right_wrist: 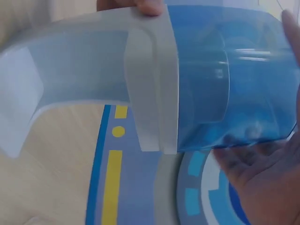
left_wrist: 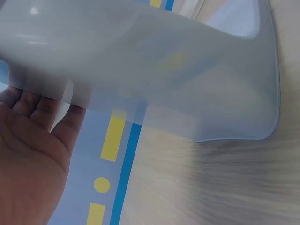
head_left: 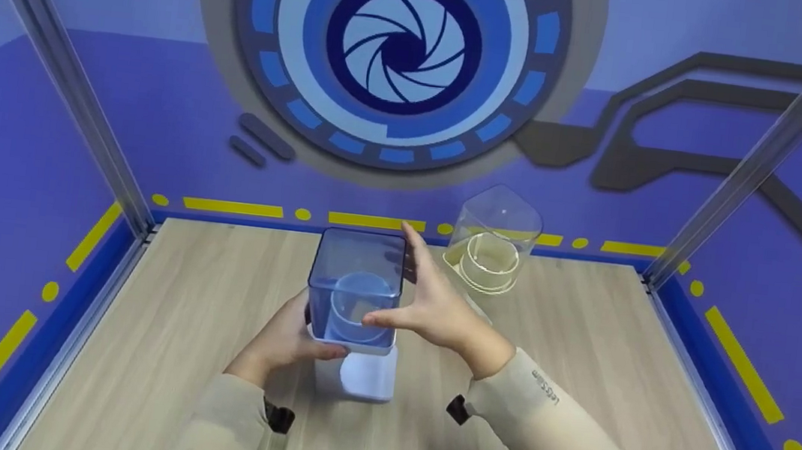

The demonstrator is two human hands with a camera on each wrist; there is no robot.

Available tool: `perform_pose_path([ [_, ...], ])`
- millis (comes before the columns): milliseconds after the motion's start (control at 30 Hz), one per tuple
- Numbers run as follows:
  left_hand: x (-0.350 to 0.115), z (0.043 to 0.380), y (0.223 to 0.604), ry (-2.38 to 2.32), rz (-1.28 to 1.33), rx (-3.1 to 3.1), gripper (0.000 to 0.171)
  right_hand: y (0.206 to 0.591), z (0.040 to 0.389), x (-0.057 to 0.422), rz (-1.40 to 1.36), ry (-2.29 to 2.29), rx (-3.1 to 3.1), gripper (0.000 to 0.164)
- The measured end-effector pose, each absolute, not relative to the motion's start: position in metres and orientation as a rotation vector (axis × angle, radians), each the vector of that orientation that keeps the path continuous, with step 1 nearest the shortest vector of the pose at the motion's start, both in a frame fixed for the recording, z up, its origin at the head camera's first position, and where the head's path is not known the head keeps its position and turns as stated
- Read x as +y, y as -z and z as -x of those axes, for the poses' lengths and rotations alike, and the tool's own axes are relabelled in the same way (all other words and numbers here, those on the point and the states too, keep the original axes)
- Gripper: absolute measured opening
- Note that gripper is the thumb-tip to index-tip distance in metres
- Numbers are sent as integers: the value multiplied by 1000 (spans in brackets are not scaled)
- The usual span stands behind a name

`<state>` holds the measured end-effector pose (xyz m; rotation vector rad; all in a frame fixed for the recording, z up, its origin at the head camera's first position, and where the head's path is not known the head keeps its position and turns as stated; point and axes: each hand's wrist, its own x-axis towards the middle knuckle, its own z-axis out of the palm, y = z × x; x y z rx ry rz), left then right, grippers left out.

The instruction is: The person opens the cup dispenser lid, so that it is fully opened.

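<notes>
A white stand [head_left: 372, 376] carries a transparent blue box-shaped cover [head_left: 359, 258], with a round inner cup visible through it. In the head view both are near the table's middle, between the hands. My left hand [head_left: 282, 343] grips the stand's upper part from the left, thumb along its front rim. My right hand [head_left: 437, 308] is at the cover's right side, its fingers fairly straight and spread, thumb across the front. In the right wrist view, the white collar [right_wrist: 152, 89] meets the blue cover, and the right fingers [right_wrist: 234, 164] pass partly behind the cover.
A clear container [head_left: 500, 214] with a yellowish base and round inner cup stands at the back right of the wooden table [head_left: 195, 307]. Patterned blue-purple panels [head_left: 105, 101] and metal posts [head_left: 64, 66] enclose the back and sides.
</notes>
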<state>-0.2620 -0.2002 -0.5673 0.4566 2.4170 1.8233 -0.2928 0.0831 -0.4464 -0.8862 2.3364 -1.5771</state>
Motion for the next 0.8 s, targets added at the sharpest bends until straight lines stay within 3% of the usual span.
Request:
perform_pose_path([
  [200, -201, 263, 568, -1841, -473, 2425, 118, 441, 291, 77, 902, 1648, 2277, 118],
  [300, -198, 266, 570, -1835, -526, 2432, 115, 443, 291, 80, 905, 1674, 2316, 112],
  [800, -197, 265, 568, -1819, -490, 2450, 114, 453, 292, 80, 924, 1749, 2335, 114],
])
